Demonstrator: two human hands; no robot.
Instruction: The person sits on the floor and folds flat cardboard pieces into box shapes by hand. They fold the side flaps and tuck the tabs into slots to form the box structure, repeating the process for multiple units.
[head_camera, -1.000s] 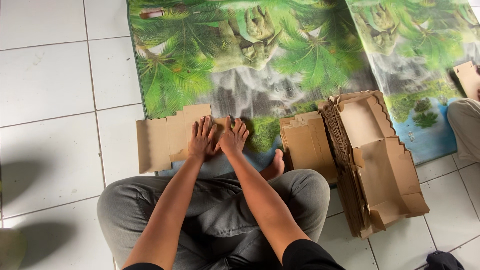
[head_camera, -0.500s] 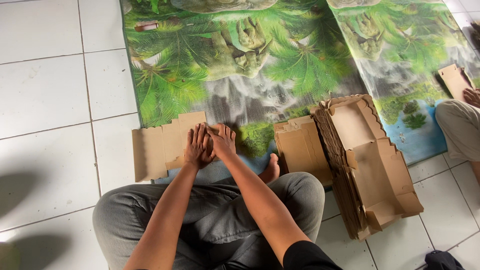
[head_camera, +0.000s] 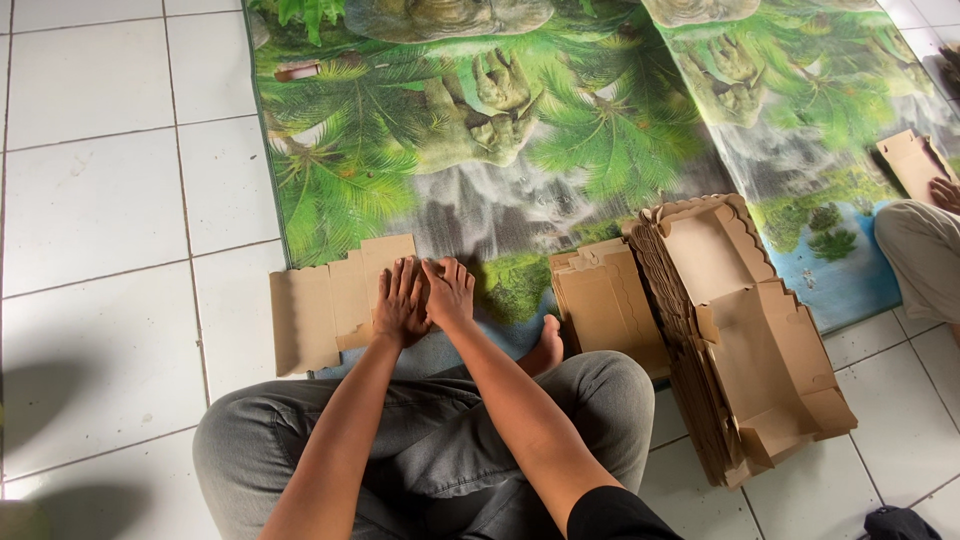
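The person sits cross-legged on a white tiled floor (head_camera: 100, 210), in grey trousers, with a bare foot (head_camera: 545, 350) showing between the knees. Both hands lie side by side, palms down, on a flat brown die-cut cardboard sheet (head_camera: 315, 310) that rests partly on the tiles and partly on the near edge of a green printed floor mat with palm fronds and rocks (head_camera: 480, 130). The left hand (head_camera: 400, 302) presses flat with its fingers stretched out and close together; the right hand (head_camera: 450, 293) touches it on the inner side, its fingers likewise extended and only slightly spread. Neither hand grips anything; they simply bear down on the sheet. To the right of the foot lies a small pile of folded brown cardboard pieces with scalloped edges (head_camera: 605, 300), and just beside that stands a thick stack of unfolded brown cardboard box blanks (head_camera: 745, 330), reaching from the mat onto the tiles. At the far right edge another person's knee in pale trousers (head_camera: 915, 255) shows, with a further piece of brown cardboard (head_camera: 905, 160) beyond it on the mat.
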